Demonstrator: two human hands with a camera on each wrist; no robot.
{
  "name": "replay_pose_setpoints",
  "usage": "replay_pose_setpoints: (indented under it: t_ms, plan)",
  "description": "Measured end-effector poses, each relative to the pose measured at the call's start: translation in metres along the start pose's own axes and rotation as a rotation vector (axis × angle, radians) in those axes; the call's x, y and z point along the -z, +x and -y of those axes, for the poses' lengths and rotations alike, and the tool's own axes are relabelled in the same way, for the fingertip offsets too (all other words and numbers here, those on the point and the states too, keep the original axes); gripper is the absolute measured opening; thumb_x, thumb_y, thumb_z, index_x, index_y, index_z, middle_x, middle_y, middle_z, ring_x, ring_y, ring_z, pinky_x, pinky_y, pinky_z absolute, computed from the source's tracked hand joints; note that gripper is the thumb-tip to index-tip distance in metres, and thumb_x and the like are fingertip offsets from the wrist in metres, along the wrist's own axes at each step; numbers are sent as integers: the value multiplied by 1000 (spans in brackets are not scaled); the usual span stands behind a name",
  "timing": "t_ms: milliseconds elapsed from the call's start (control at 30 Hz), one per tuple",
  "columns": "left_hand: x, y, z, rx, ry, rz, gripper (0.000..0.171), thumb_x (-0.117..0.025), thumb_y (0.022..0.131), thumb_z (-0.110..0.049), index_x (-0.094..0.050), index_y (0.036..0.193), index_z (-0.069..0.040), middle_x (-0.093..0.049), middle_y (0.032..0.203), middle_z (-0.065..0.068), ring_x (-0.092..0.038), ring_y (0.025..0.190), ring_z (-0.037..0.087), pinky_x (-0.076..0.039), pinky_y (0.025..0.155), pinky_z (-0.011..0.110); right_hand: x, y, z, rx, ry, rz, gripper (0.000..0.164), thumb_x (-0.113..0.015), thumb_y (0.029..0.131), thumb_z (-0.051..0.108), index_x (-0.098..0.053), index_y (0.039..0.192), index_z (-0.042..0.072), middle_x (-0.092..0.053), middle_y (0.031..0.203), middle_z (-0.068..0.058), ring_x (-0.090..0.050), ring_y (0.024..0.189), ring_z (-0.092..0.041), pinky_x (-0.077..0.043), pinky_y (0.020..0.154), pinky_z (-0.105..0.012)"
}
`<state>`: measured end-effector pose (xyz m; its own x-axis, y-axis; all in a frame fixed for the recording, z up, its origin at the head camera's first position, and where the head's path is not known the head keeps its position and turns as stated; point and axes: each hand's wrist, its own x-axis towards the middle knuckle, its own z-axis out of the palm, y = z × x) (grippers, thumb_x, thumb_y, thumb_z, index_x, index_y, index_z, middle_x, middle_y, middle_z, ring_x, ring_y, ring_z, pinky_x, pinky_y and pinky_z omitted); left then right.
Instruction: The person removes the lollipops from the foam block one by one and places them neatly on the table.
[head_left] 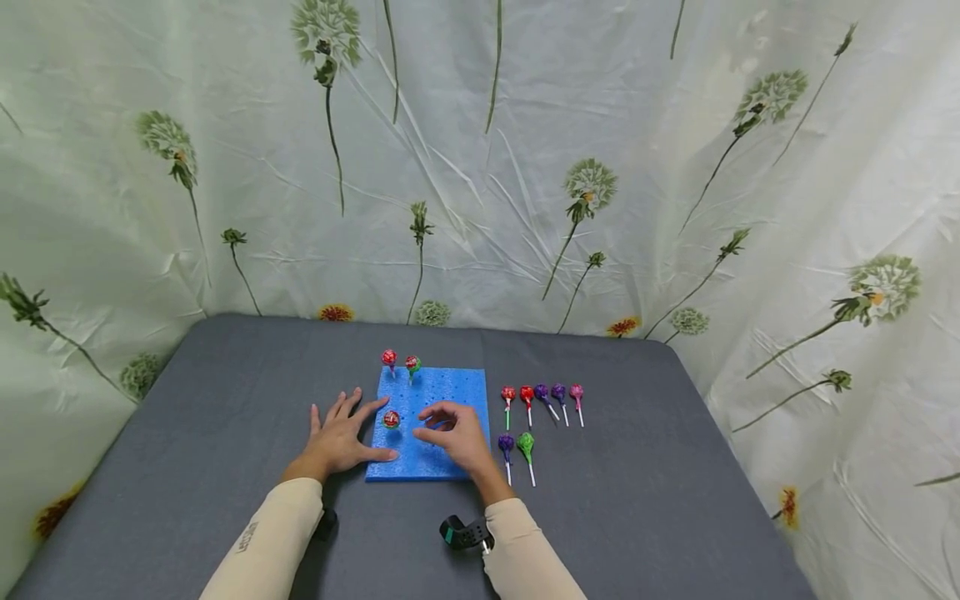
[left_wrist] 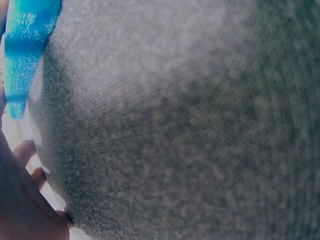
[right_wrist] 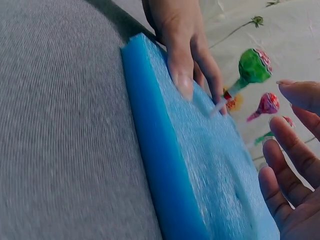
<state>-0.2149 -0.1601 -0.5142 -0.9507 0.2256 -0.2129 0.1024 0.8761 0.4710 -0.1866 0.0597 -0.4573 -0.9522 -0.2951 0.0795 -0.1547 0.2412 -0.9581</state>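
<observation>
A blue foam board (head_left: 448, 385) with small holes lies on the table. My left hand (head_left: 336, 443) is spread at its left edge, thumb and forefinger touching the board. Close to that hand, a red-and-green lollipop (head_left: 392, 419) stands stick-down in the foam; the right wrist view shows its green wrapper (right_wrist: 252, 67). Two more lollipops, a red one (head_left: 389, 357) and a red-and-green one (head_left: 413, 364), stand near the far left corner. Over the board's right half hovers my right hand (head_left: 459, 437), fingers loosely bent with nothing between them. The left wrist view shows mostly cloth.
Right of the board, several lollipops lie in two rows: red (head_left: 527, 393), purple (head_left: 558, 393) and pink (head_left: 576, 392) behind, purple (head_left: 506, 443) and green (head_left: 526, 445) in front. Grey cloth (head_left: 637, 500) covers the table. A flower-printed curtain (head_left: 480, 167) hangs behind it.
</observation>
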Motion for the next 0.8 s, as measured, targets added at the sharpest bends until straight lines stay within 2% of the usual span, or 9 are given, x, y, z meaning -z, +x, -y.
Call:
replay_pose_setpoints:
  t_ms: [200,400,567,800]
  plan:
    - [-2,3,2,5,-7,1,106,-67,65,-77,-35,150,-22,-14,156,27,-3,142,50,14,105,70,-8,3,3,8,28,41,24,-70,86,1,-65,108,-9,-64,109,-26,-57,103,-46,-49,83,-34]
    - [-3,2,0,5,-16,-8,106,-68,64,-76,-36,149,-21,-15,156,27,-3,142,50,13,105,70,-17,6,6,1,22,34,30,-71,86,1,-63,113,-9,-65,112,-23,-58,103,-44,-49,80,-30]
    - [-2,1,0,16,-1,-15,106,-70,65,-75,-37,149,-20,-16,156,27,-4,142,50,12,106,70,-23,8,8,20,29,47,38,-70,86,1,-60,121,-8,-63,116,-23,-57,105,-45,-49,82,-33]
    - [-2,0,1,20,1,-11,106,-70,64,-75,-37,148,-19,-16,156,27,-4,142,50,12,106,70,-29,9,9,18,7,41,36,-70,86,1,-62,120,-7,-64,115,-21,-57,105,-43,-49,80,-27]
